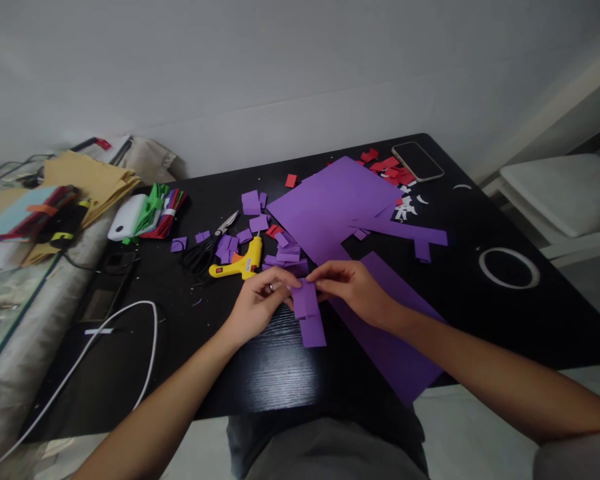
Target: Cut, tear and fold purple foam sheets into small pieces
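Between my hands is a folded purple paper strip point(310, 320), its lower end hanging toward the table's front edge. My left hand point(264, 297) pinches its upper left side between thumb and fingers; a ring shows on one finger. At the strip's upper right corner, my right hand point(353, 288) closes thumb and forefinger on it. A yellow glue gun point(240, 262) lies just beyond my left hand, beside black-handled scissors point(200, 257). Small folded purple pieces point(287, 250) are heaped behind my hands. Large purple sheets point(325, 207) lie behind and under my right hand.
The black table point(190, 360) carries a phone point(418, 162) at the back right, red scraps point(397, 175), white scraps, and a white ring point(509, 268) at right. A white cable point(153, 333) curves along the left, near bundled coloured felt point(163, 212). A white chair stands at right.
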